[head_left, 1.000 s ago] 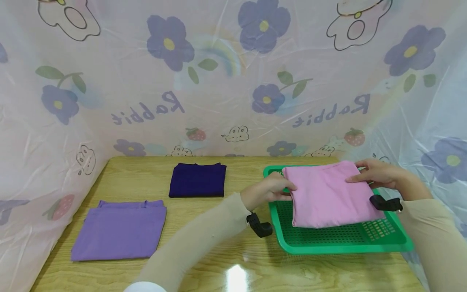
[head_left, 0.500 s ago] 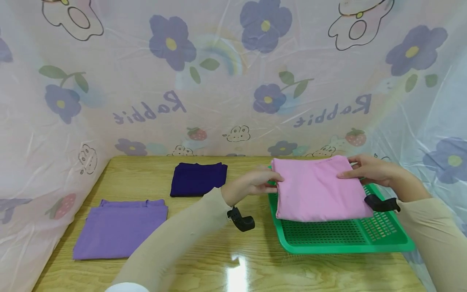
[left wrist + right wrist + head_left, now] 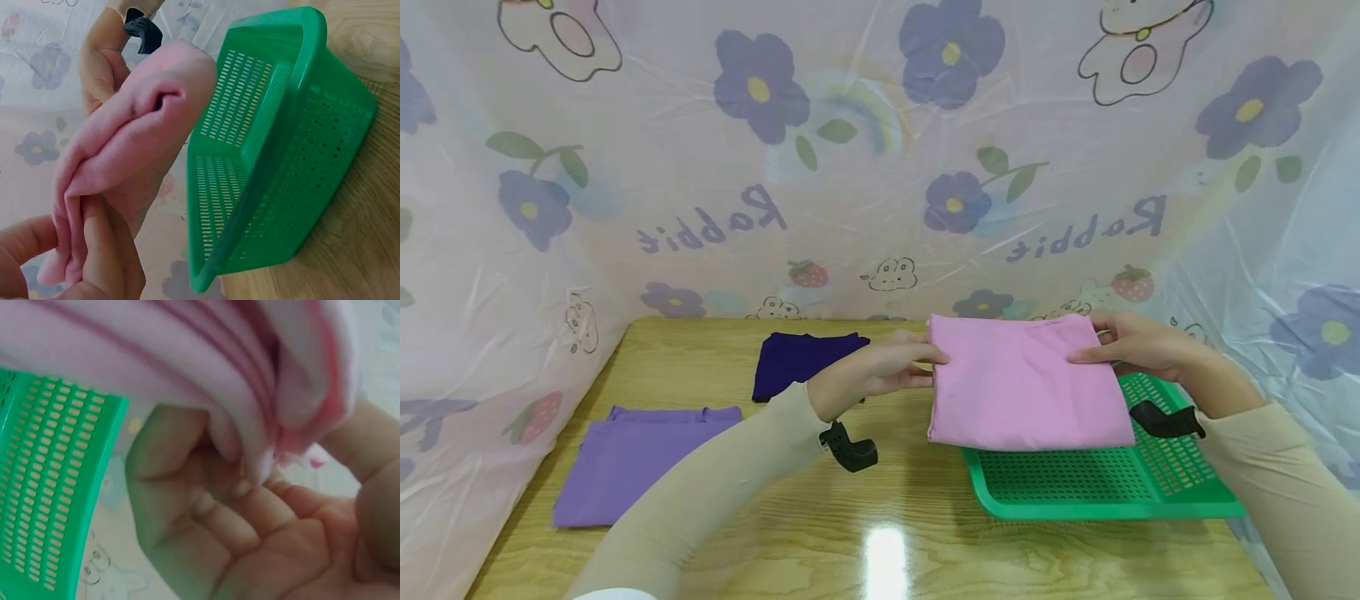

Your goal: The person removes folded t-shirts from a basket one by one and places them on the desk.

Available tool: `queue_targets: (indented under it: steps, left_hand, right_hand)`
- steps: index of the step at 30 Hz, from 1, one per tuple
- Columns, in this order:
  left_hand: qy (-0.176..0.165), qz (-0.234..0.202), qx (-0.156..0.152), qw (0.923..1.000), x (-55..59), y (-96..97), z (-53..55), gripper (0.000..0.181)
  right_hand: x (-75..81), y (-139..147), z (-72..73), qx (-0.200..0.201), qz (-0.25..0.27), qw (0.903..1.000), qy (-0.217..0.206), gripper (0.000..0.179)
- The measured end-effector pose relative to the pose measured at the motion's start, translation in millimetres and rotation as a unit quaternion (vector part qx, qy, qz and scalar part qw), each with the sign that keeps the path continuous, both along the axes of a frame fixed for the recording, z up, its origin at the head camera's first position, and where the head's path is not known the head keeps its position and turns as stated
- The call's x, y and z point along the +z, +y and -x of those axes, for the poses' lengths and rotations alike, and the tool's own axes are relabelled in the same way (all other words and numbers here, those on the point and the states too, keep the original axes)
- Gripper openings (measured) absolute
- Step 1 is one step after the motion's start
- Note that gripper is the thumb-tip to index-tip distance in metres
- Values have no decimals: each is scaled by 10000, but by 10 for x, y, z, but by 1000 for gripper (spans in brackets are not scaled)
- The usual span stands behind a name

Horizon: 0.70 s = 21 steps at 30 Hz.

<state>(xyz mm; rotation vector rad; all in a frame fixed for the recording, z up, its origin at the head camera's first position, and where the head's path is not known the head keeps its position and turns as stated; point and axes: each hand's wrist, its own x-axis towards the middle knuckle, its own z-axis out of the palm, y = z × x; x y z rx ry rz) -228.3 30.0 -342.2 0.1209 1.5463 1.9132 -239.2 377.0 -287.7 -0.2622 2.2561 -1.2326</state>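
A folded pink garment (image 3: 1018,387) is held up between both hands, over the left part of a green perforated basket (image 3: 1097,510). My left hand (image 3: 880,367) pinches its left edge, thumb on top and fingers beneath. On the opposite edge my right hand (image 3: 1150,350) grips the cloth the same way. In the left wrist view the layered folds of the pink garment (image 3: 140,119) show end-on, apart from the basket (image 3: 300,125). The right wrist view has the fingers of my right hand (image 3: 250,531) curled under the cloth layers.
A folded purple garment (image 3: 625,467) lies at the left of the wooden table (image 3: 820,533). Behind my left forearm a folded dark navy garment (image 3: 790,362) is partly hidden. A printed curtain (image 3: 865,167) encloses the table at the back and sides.
Both hands have carried the pink garment leftward, from over the middle of the basket to past its left rim. The left forearm now covers part of the purple and navy garments.
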Motion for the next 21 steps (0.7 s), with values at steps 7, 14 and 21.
queue_targets:
  steps: [7, 14, 21]
  left_hand:
    - [148, 28, 20, 9999, 51, -273, -49, 36]
    - [206, 13, -77, 9998, 61, -571, -94, 41]
    - [225, 128, -54, 9997, 103, -835, -122, 43]
  right_hand:
    - [13, -223, -3, 100, 80, 9999, -17, 67]
    - [-13, -463, -20, 240, 91, 9996, 122, 67]
    - [-15, -695, -27, 405, 294, 9987, 90, 61]
